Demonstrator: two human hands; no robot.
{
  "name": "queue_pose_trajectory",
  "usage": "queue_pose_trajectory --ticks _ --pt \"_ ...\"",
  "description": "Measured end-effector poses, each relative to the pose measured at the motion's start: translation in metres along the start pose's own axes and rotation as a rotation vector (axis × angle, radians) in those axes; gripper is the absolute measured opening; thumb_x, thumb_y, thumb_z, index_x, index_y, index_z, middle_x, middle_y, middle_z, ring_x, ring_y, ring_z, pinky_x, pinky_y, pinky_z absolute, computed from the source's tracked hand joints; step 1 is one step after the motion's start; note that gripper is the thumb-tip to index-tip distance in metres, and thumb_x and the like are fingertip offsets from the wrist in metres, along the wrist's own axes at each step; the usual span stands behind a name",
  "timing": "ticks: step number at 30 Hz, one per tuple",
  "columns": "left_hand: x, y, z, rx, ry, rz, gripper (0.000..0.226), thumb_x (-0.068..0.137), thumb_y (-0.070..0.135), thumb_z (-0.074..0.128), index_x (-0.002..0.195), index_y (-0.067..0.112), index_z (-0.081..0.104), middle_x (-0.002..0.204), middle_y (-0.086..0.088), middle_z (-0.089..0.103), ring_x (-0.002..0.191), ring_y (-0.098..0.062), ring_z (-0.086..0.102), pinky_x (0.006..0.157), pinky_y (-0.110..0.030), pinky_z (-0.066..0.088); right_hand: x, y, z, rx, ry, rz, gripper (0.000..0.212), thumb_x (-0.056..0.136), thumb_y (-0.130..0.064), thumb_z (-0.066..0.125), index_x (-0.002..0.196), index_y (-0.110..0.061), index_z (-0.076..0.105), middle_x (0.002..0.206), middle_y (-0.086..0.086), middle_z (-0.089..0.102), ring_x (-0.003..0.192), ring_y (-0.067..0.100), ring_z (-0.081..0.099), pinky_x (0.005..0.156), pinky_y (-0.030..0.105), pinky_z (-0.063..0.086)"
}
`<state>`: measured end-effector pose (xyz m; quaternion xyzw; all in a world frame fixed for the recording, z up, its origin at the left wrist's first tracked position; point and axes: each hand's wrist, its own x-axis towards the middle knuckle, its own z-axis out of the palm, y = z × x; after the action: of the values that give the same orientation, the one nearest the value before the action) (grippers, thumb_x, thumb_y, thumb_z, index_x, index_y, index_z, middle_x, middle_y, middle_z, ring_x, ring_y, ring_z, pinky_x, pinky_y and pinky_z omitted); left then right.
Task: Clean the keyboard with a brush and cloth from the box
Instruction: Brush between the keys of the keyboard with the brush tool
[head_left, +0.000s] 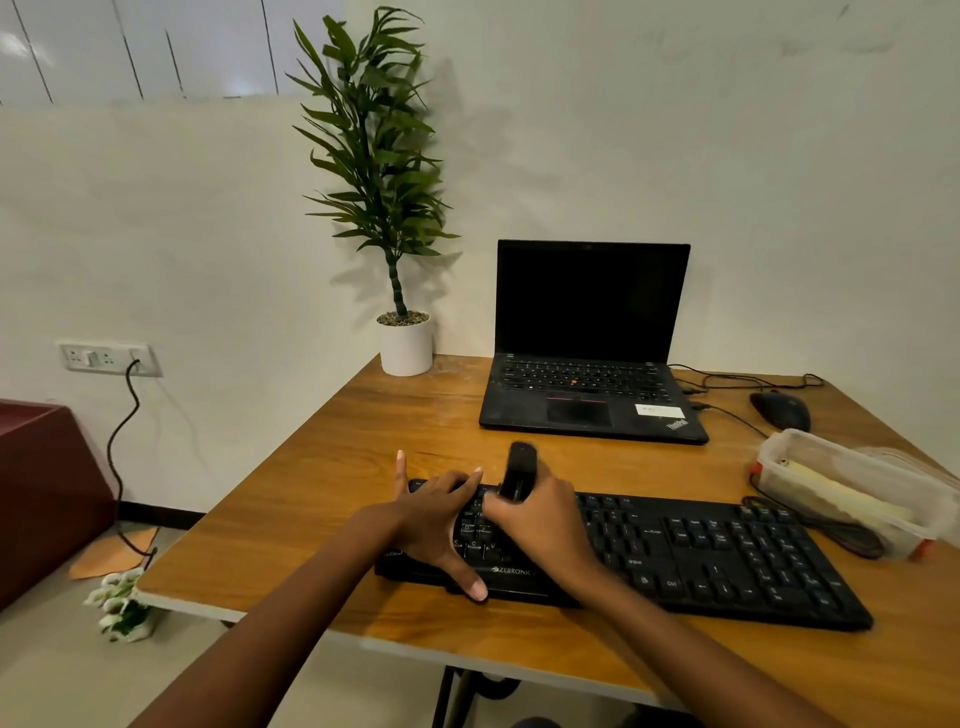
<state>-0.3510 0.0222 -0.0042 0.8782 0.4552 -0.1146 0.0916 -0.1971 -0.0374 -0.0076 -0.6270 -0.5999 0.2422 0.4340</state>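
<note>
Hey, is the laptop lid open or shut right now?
Open. The laptop lid stands upright behind its base, showing a dark screen and the laptop's own keys.

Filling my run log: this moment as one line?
left hand rests on keyboard | right hand grips brush over keys | box beside keyboard

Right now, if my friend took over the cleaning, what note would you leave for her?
Left hand: fingers spread flat, pressing on the left end of the keyboard.
Right hand: grips the black brush, held upright over the left keys.
Box: sits by the keyboard's right end. The pale yellow thing inside may be the cloth.
Done: the brush is out and on the left keys. I cannot tell how many are brushed.
Left: brush the rest, then wipe with the cloth.
</note>
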Motion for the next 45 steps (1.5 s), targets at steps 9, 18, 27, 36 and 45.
queue_pose_trajectory --ticks 9,18,27,36,45 --pt "0.000 -0.001 0.001 -0.006 0.002 -0.003 0.129 0.066 0.072 0.064 0.147 0.022 -0.021 0.159 -0.002 -0.006 0.146 -0.023 -0.009 0.094 -0.069 -0.030 0.001 -0.004 0.001 -0.039 0.051 0.022 0.025 0.073 -0.036 0.068 0.084 -0.021 0.051 0.071 -0.004 0.059 0.064 0.013 0.059 0.058 0.033 0.051" --pt "0.000 0.001 -0.001 0.004 0.002 -0.006 0.127 0.067 0.072 0.064 0.147 0.021 -0.020 0.159 -0.002 -0.006 0.146 -0.024 -0.009 0.093 -0.068 -0.031 0.007 -0.002 -0.008 -0.024 0.037 0.026 0.024 0.071 -0.031 0.069 0.079 -0.021 0.049 0.069 -0.003 0.057 0.061 0.013 0.056 0.057 0.032 0.050" --pt "-0.001 0.001 -0.001 0.001 0.009 -0.006 0.127 0.067 0.071 0.064 0.147 0.020 -0.022 0.159 -0.003 -0.005 0.146 -0.024 -0.008 0.094 -0.069 -0.029 0.022 -0.007 -0.016 -0.008 0.002 0.059 0.022 0.072 -0.030 0.069 0.073 -0.023 0.048 0.071 -0.002 0.059 0.060 0.017 0.060 0.055 0.034 0.053" --pt "0.000 -0.001 0.001 -0.010 0.005 -0.004 0.128 0.066 0.072 0.064 0.148 0.021 -0.019 0.159 -0.001 -0.005 0.146 -0.024 -0.008 0.094 -0.069 -0.029 0.030 -0.013 -0.013 -0.106 -0.100 -0.005 0.023 0.073 -0.033 0.069 0.082 -0.019 0.052 0.071 -0.005 0.057 0.064 0.016 0.059 0.055 0.030 0.050" --pt "0.002 -0.003 0.003 -0.030 -0.001 0.004 0.129 0.065 0.072 0.065 0.147 0.024 -0.022 0.159 -0.001 -0.007 0.146 -0.023 -0.011 0.092 -0.067 -0.032 0.003 -0.005 -0.007 0.017 -0.234 0.013 0.016 0.073 -0.022 0.068 0.075 -0.022 0.053 0.068 -0.003 0.058 0.056 0.010 0.057 0.049 0.025 0.048"
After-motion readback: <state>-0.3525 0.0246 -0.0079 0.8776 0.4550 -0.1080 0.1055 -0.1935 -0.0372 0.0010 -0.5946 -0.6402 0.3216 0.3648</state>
